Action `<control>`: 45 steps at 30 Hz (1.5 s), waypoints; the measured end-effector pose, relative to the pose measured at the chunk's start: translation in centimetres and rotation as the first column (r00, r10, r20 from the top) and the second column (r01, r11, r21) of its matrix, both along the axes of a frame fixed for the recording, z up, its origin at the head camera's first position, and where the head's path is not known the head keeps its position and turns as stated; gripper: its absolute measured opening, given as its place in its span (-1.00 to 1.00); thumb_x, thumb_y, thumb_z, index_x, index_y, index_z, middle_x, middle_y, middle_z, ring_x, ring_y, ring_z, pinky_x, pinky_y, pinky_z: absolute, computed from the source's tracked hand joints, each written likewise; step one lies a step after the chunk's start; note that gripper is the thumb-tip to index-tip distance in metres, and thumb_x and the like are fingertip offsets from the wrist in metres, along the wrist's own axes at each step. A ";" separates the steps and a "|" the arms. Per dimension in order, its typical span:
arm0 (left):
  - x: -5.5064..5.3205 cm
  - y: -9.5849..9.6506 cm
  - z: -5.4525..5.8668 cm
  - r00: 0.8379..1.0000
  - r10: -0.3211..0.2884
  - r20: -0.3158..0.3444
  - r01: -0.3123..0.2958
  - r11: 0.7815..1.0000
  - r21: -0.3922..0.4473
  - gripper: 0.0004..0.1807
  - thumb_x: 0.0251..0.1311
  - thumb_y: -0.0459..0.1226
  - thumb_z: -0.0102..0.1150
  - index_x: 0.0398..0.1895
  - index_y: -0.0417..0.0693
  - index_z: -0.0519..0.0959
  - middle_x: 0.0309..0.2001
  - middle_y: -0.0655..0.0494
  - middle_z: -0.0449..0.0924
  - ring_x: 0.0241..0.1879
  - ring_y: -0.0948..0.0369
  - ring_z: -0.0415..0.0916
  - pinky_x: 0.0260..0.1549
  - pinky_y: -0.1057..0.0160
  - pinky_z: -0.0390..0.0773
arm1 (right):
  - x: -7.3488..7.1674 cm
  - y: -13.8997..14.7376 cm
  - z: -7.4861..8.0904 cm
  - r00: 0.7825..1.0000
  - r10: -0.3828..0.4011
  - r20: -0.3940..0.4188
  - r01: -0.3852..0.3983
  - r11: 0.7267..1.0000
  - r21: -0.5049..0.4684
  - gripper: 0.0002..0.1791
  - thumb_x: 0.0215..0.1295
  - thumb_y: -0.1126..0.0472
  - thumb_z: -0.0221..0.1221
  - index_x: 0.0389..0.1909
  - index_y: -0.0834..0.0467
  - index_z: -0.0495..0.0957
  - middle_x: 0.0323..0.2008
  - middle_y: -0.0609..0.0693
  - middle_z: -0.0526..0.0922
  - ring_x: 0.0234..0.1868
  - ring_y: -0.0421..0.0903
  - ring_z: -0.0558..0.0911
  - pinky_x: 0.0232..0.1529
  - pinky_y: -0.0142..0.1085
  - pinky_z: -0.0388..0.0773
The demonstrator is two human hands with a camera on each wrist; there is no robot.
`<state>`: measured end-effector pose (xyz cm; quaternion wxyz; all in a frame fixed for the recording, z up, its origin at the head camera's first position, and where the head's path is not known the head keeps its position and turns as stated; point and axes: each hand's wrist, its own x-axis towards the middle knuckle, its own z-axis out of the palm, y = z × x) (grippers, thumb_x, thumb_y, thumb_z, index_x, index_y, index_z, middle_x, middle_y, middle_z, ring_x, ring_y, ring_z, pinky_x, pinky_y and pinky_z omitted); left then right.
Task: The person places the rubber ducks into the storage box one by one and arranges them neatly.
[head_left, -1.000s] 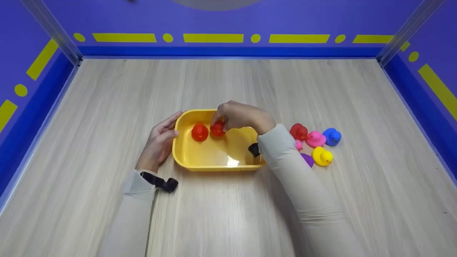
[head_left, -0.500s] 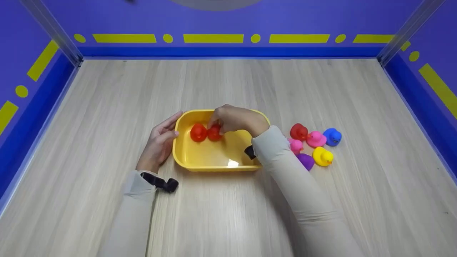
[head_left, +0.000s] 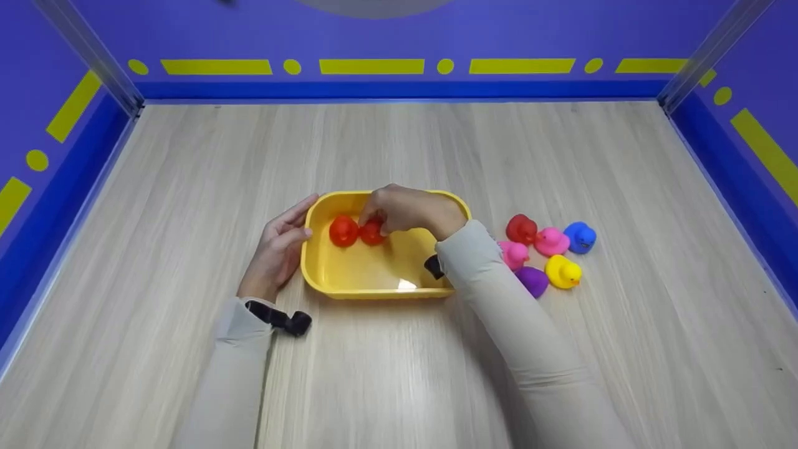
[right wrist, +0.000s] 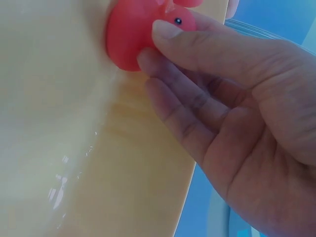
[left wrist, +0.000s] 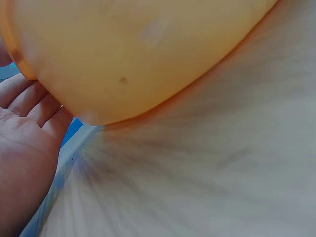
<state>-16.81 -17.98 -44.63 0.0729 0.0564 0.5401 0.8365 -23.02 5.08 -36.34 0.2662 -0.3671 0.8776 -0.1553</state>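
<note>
Head view: the right hand [head_left: 408,209] reaches into a yellow, rounded rectangular plastic basin [head_left: 361,274] on the pale wood-grain worktop [head_left: 386,374]. It has a small, glossy red rubber-like duck [head_left: 372,234] between thumb and fingers, low over the basin floor. A second bright red toy duck [head_left: 343,231] sits just to its left; whether the two touch cannot be settled. The left hand [head_left: 274,252] lies against the basin's left end, fingers fairly straight along the outer wall, thumb tip at the rim. Six more coloured toy ducks [head_left: 552,242] stand grouped on the worktop, right of the basin.

Left wrist view: open palm, finger ends hidden behind the basin wall. Judged a brace rather than a grip; light, constant pressure should stop sliding.

Right wrist view: thumb on the duck's head, fingertips on its side; other fingers loosely bent. Pinch appears light, which suits soft plastic. Advisable: seat the base flat before loosening, then part the fingers away from the neighbour and lift straight up, lest either duck tip.
</note>
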 end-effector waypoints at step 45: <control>-0.1 0.1 -0.2 1.000 -0.004 -0.003 0.004 1.000 0.009 -0.33 0.13 -0.58 -0.16 0.40 -0.41 0.13 0.29 0.04 0.42 0.27 0.25 0.36 0.30 0.30 0.32 | 2.5 7.3 6.0 0.988 -0.075 -0.138 0.069 0.996 -0.052 -0.56 0.21 0.32 0.24 0.14 0.07 0.57 0.11 0.02 0.61 0.06 0.02 0.59 0.06 -0.17 0.60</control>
